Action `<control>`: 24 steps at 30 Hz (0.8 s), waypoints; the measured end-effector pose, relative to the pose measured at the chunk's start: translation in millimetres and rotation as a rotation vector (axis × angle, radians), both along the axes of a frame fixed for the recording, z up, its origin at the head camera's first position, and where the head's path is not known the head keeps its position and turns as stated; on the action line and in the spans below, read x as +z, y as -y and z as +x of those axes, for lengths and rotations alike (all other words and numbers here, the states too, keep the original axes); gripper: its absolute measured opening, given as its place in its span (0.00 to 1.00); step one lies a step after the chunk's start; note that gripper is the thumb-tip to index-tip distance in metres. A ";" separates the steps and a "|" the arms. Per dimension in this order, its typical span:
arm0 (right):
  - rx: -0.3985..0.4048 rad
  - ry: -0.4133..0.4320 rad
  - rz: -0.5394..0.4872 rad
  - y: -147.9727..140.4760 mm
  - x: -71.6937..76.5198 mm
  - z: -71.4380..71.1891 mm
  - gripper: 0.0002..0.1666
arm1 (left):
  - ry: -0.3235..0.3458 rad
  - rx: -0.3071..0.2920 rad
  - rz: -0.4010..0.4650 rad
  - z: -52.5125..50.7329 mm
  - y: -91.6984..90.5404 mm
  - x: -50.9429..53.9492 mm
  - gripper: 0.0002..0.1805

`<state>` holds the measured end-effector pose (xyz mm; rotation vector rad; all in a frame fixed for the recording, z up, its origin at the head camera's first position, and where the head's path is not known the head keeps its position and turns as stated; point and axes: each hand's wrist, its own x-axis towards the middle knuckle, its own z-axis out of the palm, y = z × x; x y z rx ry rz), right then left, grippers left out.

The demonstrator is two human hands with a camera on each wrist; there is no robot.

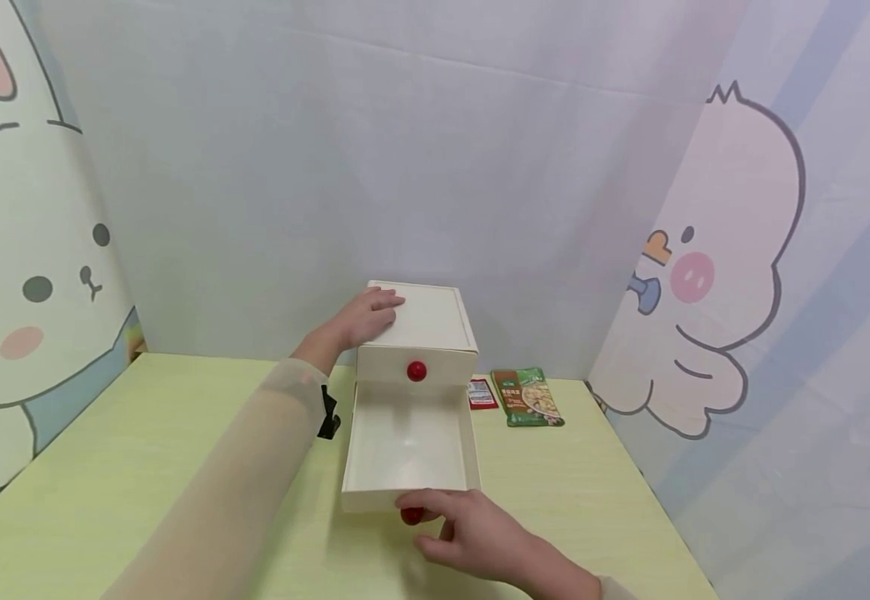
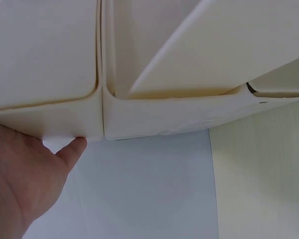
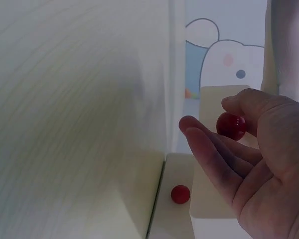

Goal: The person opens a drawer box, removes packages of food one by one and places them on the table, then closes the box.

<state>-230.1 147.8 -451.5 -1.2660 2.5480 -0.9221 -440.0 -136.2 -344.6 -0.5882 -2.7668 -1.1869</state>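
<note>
White panels form a cabinet [image 1: 423, 321] of stacked drawers on the pale green counter [image 1: 180, 417], its middle drawer [image 1: 371, 501] extended toward the person and its top drawer, with a red upper knob [image 1: 416, 371], closed. Of the two hands, the left hand [image 1: 363, 317] rests on the cabinet's top with fingers extended; the right hand [image 1: 480, 533] has its digits about the middle knob [image 1: 412, 516], one lower digit standing clear, and whether it pinches the knob cannot be told. The right wrist view shows a bottom knob [image 3: 180, 194] nearer the counter. Likely faults, as judged from this arrangement: further pulling may carry the drawer past its support, dropping its front; the overhanging drawer may tip the stack forward should the left hand lift; the smooth round knob may slip if fingers bear on one side only; sideways pressure may shift the top section, since a seam [image 2: 103, 99] appears to divide it from the section beneath. A green packet [image 1: 528, 397] and a red-and-white packet [image 1: 483, 394] lie beside the cabinet, apart from the hands.
</note>
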 end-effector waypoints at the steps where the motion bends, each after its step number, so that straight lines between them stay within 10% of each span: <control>1: -0.002 0.014 -0.008 0.0 -1.5 -0.5 0.25 | 0.000 0.000 -0.001 0.9 0.0 0.4 0.33; 24: -0.017 -0.189 -0.195 3.5 -1.0 -17.6 0.18 | 0.008 -0.001 0.009 -1.5 0.3 -1.5 0.33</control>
